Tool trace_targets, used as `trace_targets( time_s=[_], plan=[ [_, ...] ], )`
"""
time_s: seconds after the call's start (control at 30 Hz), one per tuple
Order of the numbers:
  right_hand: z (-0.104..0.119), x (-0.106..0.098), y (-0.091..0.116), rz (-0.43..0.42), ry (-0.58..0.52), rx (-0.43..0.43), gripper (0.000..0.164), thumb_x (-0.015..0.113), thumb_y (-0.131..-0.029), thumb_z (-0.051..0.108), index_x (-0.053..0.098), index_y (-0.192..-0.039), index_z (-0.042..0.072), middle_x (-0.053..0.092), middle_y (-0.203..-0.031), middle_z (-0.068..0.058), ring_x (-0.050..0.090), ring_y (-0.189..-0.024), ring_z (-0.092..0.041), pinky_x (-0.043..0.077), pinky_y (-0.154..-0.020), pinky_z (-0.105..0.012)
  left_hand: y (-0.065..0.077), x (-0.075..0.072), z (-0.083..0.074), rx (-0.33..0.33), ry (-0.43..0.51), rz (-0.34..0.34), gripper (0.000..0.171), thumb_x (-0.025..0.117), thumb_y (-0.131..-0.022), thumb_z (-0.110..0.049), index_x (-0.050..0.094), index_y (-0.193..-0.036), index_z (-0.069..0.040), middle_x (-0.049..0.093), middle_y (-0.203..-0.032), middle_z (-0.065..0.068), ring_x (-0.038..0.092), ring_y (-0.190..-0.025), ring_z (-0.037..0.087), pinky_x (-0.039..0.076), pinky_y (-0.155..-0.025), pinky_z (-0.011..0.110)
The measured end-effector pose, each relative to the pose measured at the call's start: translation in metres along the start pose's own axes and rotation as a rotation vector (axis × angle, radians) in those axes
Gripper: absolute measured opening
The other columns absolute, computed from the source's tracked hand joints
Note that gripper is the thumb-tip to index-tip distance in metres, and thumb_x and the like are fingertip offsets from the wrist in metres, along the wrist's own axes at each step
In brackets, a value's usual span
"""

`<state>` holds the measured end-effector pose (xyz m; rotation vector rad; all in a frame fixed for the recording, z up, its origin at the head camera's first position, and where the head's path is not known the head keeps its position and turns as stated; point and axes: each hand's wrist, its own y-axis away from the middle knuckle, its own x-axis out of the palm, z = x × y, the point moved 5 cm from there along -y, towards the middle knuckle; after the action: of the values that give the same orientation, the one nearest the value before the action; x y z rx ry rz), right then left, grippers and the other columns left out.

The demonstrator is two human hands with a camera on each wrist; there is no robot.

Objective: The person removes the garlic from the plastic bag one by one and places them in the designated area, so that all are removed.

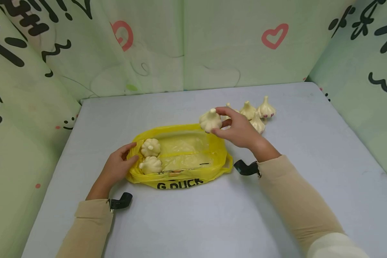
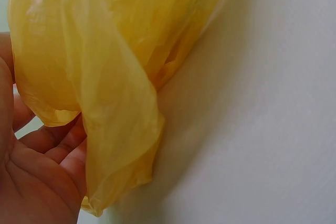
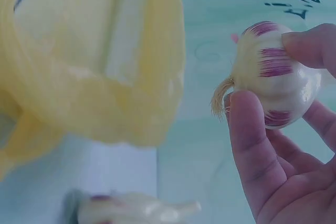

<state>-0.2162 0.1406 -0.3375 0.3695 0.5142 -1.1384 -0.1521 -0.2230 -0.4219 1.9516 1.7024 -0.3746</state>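
Note:
A yellow plastic bag (image 1: 180, 182) with dark "G.DUCK" lettering lies with its mouth spread open. Inside, at its left end, are two garlic bulbs, one (image 1: 151, 147) behind the other (image 1: 150, 165). My left hand (image 1: 117, 166) holds the bag's left rim; in the left wrist view its fingers go behind the yellow film (image 2: 115, 93). Over the bag's far right rim, my right hand (image 1: 237, 129) pinches a garlic bulb (image 1: 210, 121) between thumb and fingers. Purple streaks and dry roots show on this bulb in the right wrist view (image 3: 275, 72).
Several more garlic bulbs (image 1: 247, 110) lie grouped on the white table (image 1: 193, 222), behind and right of the right hand. A pale green printed curtain (image 1: 229, 46) closes off the back and both sides. Each wrist wears a black camera mount (image 1: 122, 201).

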Motion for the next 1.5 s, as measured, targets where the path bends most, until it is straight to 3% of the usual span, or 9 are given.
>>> trace_targets(
  time_s=[0.33,0.53,0.73,1.13,1.5],
  plan=[
    [-0.013,-0.054,0.017,-0.114,-0.007,0.067,0.069,0.072,-0.093,0.019,0.039,-0.151,0.005,0.039,-0.153,-0.018,0.059,-0.110,-0.031,0.054,-0.072,-0.017,0.000,0.000,0.000,-0.006,-0.007,-0.007,0.058,0.057,-0.101,-0.019,0.039,-0.152,0.001,0.033,-0.157,0.023,0.030,-0.145,0.037,0.030,-0.116,0.048],
    [-0.025,-0.084,0.029,-0.202,0.035,0.117,0.068,0.071,-0.093,0.021,0.039,-0.152,0.006,0.040,-0.151,-0.020,0.061,-0.096,-0.009,0.054,-0.070,-0.015,0.000,0.000,0.000,-0.005,-0.004,-0.004,0.058,0.057,-0.101,-0.020,0.039,-0.152,0.001,0.033,-0.157,0.023,0.030,-0.145,0.037,0.030,-0.116,0.049],
    [-0.042,-0.101,0.038,-0.254,0.041,0.156,0.071,0.070,-0.094,0.025,0.037,-0.153,0.006,0.039,-0.151,-0.022,0.058,-0.086,0.008,0.051,-0.070,-0.013,-0.001,-0.001,-0.001,-0.008,-0.004,-0.006,0.058,0.057,-0.101,-0.019,0.039,-0.152,0.002,0.033,-0.157,0.023,0.030,-0.145,0.037,0.030,-0.116,0.048],
    [-0.080,-0.142,0.047,-0.379,0.036,0.225,0.075,0.068,-0.095,0.032,0.033,-0.154,0.003,0.040,-0.150,-0.026,0.058,-0.082,0.013,0.053,-0.069,-0.010,-0.001,0.000,-0.001,-0.020,-0.007,-0.001,0.059,0.058,-0.101,-0.019,0.038,-0.152,0.001,0.032,-0.158,0.022,0.029,-0.146,0.036,0.029,-0.116,0.048],
    [-0.112,-0.160,0.044,-0.416,0.061,0.327,0.079,0.063,-0.097,0.039,0.025,-0.159,0.007,0.030,-0.157,-0.024,0.055,-0.080,0.011,0.052,-0.070,-0.009,-0.002,0.000,0.000,-0.013,-0.003,-0.001,0.059,0.057,-0.101,-0.020,0.038,-0.152,0.001,0.032,-0.158,0.022,0.028,-0.146,0.036,0.029,-0.116,0.048]
  ],
)
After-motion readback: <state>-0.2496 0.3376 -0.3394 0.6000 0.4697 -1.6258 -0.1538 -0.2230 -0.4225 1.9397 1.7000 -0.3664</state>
